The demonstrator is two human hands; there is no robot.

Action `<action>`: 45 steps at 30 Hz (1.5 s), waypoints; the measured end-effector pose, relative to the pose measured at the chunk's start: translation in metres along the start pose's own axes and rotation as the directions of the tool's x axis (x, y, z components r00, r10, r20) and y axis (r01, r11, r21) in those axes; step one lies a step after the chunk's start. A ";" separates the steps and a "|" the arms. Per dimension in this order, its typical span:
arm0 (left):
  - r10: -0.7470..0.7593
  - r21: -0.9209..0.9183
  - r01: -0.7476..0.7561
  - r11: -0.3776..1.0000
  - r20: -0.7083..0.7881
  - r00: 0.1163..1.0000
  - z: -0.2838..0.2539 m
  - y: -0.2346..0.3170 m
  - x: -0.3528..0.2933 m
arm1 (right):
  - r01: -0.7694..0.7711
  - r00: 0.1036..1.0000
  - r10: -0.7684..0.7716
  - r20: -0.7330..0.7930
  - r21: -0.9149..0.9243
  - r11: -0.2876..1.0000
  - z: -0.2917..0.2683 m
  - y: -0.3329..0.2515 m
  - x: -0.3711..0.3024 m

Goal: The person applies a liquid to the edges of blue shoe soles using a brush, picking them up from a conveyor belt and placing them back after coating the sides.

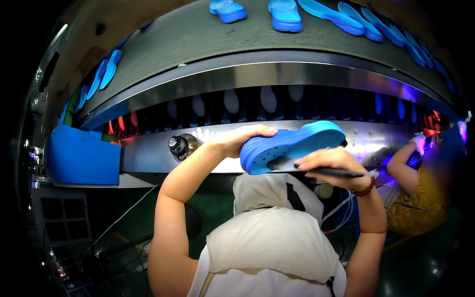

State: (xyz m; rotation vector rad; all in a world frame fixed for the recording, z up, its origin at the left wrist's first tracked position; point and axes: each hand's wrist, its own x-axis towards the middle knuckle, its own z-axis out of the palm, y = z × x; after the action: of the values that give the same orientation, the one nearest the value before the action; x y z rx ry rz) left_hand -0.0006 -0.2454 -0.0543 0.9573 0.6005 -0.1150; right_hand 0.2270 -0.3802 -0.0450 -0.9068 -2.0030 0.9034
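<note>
The blue shoe sole (297,140) is held up, long axis 8 to 2 o'clock. The left hand (241,138), nearer, grasps its 9 o'clock edge; the right hand (332,160), at 4 o'clock, clasps a black-handled brush (339,173), blurred tip toward the 8 o'clock end.

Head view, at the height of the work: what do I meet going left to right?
Blue panel, dark-capped bottle, left grip, blue shoe sole, right grip, co-worker's forearm.
</note>
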 end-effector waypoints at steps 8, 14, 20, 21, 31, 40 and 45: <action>0.072 -0.137 -0.089 0.987 -0.119 0.990 -0.005 0.001 -0.010 | -0.003 0.992 0.009 -0.128 0.043 0.999 -0.003 0.015 -0.005; 0.143 -0.312 -0.188 0.931 -0.159 0.977 -0.019 -0.003 -0.016 | 0.030 0.992 -0.023 -0.122 0.056 0.998 -0.007 0.008 -0.007; 0.170 -0.232 -0.240 0.943 -0.286 0.943 -0.034 -0.011 -0.022 | -0.041 0.997 0.043 -0.061 0.028 0.999 -0.001 0.008 -0.016; 0.149 -0.256 -0.247 0.935 -0.348 0.926 -0.036 -0.015 -0.025 | -0.033 0.999 0.033 -0.026 -0.013 0.999 0.000 -0.001 -0.014; 0.554 -0.697 -0.445 0.562 -0.083 0.829 0.017 -0.051 0.063 | -0.216 0.838 0.351 -0.417 0.337 0.917 0.016 0.033 0.006; 0.536 -0.570 -0.640 0.516 -0.368 0.760 -0.003 -0.057 0.053 | 0.065 0.991 -0.088 -0.102 -0.209 0.976 0.035 -0.014 0.011; 0.578 -0.605 -0.634 0.482 -0.324 0.749 0.016 -0.046 0.055 | -0.088 0.902 0.075 -0.426 -0.011 0.996 0.013 0.013 0.033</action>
State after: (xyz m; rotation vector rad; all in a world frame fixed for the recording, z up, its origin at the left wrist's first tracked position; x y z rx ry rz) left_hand 0.0361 -0.2763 -0.1102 0.3783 0.2828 0.7694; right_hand 0.2048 -0.3505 -0.0505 -1.1060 -1.6139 0.6506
